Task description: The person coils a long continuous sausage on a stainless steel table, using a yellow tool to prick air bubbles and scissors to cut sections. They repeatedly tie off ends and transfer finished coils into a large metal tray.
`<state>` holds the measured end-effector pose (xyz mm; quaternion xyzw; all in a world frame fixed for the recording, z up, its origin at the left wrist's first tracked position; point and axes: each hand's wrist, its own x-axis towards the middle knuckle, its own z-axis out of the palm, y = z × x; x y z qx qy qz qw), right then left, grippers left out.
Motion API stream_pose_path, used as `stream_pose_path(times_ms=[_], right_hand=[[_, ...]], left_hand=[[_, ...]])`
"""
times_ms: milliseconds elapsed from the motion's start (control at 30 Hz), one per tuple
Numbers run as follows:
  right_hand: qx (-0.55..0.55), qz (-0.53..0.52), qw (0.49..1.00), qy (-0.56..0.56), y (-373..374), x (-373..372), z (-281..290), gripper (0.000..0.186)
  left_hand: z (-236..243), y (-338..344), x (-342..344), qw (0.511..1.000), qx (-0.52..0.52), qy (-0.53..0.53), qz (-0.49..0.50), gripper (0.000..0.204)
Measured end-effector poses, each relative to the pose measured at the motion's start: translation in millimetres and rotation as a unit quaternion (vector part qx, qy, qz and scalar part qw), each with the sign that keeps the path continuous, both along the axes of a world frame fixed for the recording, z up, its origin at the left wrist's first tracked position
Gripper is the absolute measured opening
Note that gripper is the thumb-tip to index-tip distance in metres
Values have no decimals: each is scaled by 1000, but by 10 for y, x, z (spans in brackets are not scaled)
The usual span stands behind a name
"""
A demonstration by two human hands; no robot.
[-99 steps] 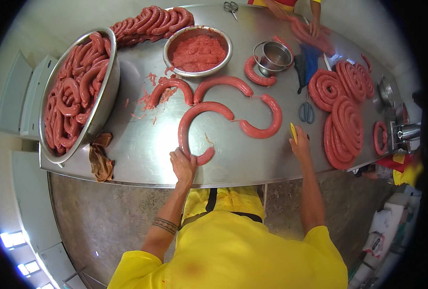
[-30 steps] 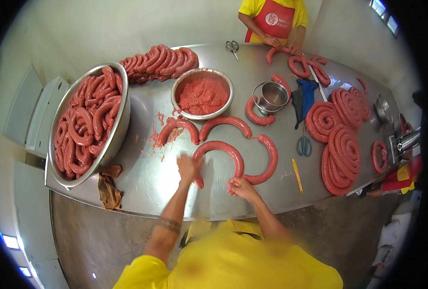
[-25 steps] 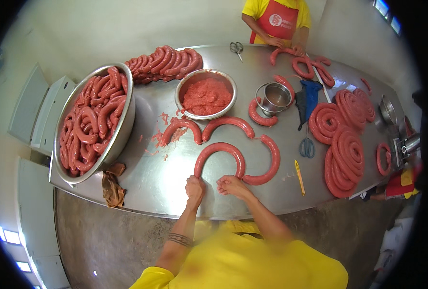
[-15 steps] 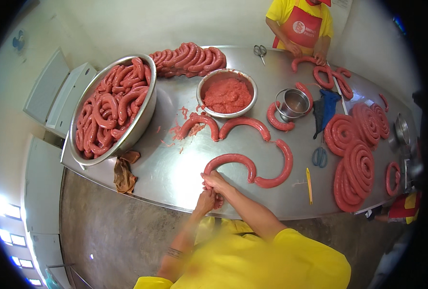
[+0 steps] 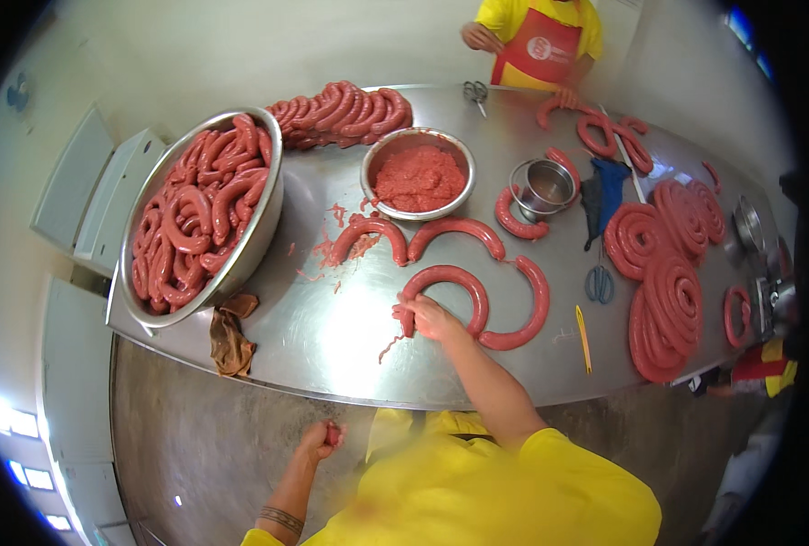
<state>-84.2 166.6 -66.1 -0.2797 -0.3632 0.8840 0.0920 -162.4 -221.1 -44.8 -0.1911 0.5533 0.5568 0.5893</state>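
My right hand grips the near end of a curved raw sausage lying on the steel table. A thin strand of casing trails from that end. My left hand is drawn back off the table's near edge, its fingers closed round a small lump of red meat. The gripped sausage joins a linked sausage on its right. Behind lie two more arched sausages, in front of a steel bowl of ground meat.
A large steel basin heaped with sausages stands at left, beside a brown cloth. Coiled sausages cover the right side. Blue-handled scissors, a yellow tool and a small pot lie between. A co-worker stands opposite.
My left hand has left the sausage end and pulled back toward me with a lump of meat. The sausage end has shifted right and curls inward under my right hand.
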Motion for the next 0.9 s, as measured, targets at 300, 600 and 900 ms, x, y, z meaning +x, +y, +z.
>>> stream_pose_path(times_ms=[300,600,900], right_hand=[[250,74,952,-163,-268,641,219,42],[219,-12,957,-191,-680,1071,208,23],[90,-105,978,-156,-1045,1098,194,21]], left_hand=[[2000,3138,-671,695,368,617,32,40],[290,3128,-5,713,-176,566,-375,94],[-76,2127,-29,973,147,154,-84,53]])
